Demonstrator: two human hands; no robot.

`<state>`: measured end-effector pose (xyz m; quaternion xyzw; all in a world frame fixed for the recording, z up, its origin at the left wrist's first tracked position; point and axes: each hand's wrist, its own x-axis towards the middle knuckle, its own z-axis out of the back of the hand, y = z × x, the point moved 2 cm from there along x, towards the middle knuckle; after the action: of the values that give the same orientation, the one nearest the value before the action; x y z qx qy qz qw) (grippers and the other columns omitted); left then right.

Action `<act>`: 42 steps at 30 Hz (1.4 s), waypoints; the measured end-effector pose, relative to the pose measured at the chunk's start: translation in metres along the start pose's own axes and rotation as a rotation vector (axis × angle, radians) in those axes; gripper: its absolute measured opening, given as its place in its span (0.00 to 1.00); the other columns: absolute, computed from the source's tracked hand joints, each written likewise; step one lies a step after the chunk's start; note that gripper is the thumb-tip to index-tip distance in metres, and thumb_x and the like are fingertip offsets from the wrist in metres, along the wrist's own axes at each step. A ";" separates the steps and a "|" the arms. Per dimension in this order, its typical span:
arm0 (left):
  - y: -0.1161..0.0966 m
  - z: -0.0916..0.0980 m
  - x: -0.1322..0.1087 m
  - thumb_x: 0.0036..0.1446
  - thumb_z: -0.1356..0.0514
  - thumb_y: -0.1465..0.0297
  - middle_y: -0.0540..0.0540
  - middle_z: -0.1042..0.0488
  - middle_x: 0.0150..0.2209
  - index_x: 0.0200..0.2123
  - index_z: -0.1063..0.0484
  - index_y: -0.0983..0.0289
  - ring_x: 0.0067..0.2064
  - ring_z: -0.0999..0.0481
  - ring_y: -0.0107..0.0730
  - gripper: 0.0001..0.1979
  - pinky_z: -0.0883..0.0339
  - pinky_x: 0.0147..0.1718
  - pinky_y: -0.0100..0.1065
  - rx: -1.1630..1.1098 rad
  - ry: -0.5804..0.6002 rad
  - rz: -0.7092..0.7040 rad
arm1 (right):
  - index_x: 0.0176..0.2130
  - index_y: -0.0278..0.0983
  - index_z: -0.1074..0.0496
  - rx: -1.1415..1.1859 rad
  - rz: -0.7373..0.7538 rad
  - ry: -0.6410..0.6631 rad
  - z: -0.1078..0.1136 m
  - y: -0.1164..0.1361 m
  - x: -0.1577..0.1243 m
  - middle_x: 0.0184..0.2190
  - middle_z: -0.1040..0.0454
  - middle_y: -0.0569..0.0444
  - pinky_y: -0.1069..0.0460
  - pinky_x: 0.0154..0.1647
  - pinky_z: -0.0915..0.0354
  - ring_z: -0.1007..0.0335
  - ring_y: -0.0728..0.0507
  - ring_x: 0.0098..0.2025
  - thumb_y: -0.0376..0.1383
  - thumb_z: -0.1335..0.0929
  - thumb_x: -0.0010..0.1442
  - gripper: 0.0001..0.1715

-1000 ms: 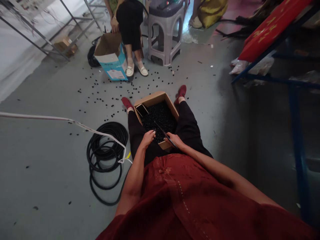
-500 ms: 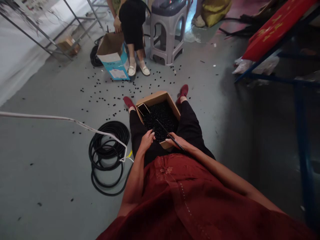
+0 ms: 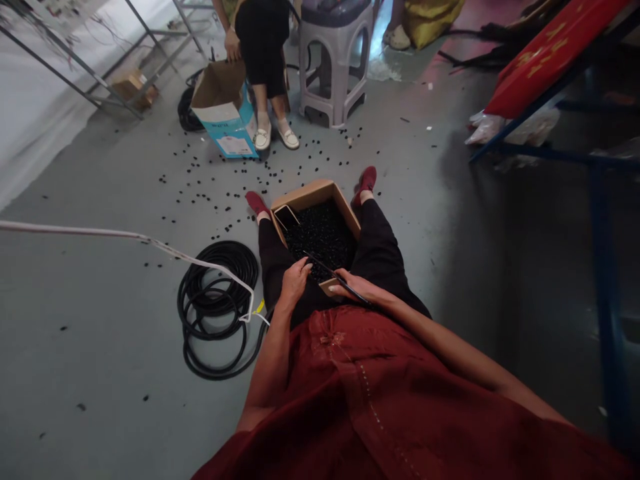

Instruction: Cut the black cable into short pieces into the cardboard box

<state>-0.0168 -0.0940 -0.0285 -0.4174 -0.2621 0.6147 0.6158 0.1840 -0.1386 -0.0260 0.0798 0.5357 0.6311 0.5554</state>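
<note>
I sit on the floor with a cardboard box [image 3: 306,195] between my legs, filled with several small black pieces [image 3: 320,233]. My right hand [image 3: 356,287] is closed round a thin black rod [image 3: 330,272] that slants up and left across the near end of the box. My left hand [image 3: 295,276] rests at the box's near left corner with fingers curled at the rod's tip; what it pinches is too small to make out. A dark flat object [image 3: 286,217] leans in the box's far left corner.
A coil of black cable [image 3: 215,307] lies to my left, crossed by a white cord [image 3: 150,245]. Several black pieces litter the floor ahead. Another person sits beyond by an open blue-white carton [image 3: 223,110] and a grey stool [image 3: 333,60]. A blue rack [image 3: 595,187] stands right.
The rod has tilted lower and its tip now meets my left hand. The view has shifted slightly; my hands stay at the box's near end.
</note>
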 end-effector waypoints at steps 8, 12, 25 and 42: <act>0.002 -0.006 0.000 0.59 0.42 0.68 0.56 0.24 0.50 0.48 0.25 0.59 0.53 0.27 0.40 0.14 0.39 0.57 0.40 0.060 0.064 -0.053 | 0.55 0.36 0.37 0.003 0.001 -0.002 0.003 0.002 -0.001 0.44 0.24 0.46 0.51 0.42 0.37 0.28 0.40 0.43 0.49 0.35 0.60 0.29; 0.002 -0.006 0.000 0.59 0.43 0.68 0.55 0.24 0.50 0.48 0.25 0.59 0.52 0.27 0.39 0.14 0.39 0.57 0.39 0.082 0.084 -0.067 | 0.52 0.37 0.35 -0.012 -0.010 -0.036 0.004 0.005 -0.001 0.41 0.24 0.47 0.52 0.40 0.38 0.28 0.41 0.41 0.48 0.35 0.60 0.25; 0.005 -0.003 -0.005 0.60 0.45 0.65 0.54 0.22 0.36 0.45 0.25 0.62 0.39 0.24 0.36 0.14 0.35 0.43 0.33 0.065 0.163 0.004 | 0.47 0.40 0.34 -0.184 -0.083 -0.115 0.001 -0.001 0.004 0.34 0.24 0.49 0.54 0.30 0.45 0.29 0.41 0.34 0.43 0.39 0.62 0.16; 0.029 -0.005 0.000 0.60 0.45 0.69 0.55 0.22 0.33 0.47 0.25 0.66 0.36 0.24 0.34 0.15 0.33 0.41 0.32 0.178 0.168 0.042 | 0.48 0.40 0.33 -0.327 -0.185 -0.119 -0.004 -0.010 0.019 0.34 0.23 0.46 0.54 0.28 0.47 0.28 0.41 0.33 0.40 0.40 0.61 0.17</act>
<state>-0.0281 -0.0978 -0.0557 -0.4164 -0.1451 0.6112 0.6572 0.1803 -0.1279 -0.0449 -0.0237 0.3971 0.6502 0.6472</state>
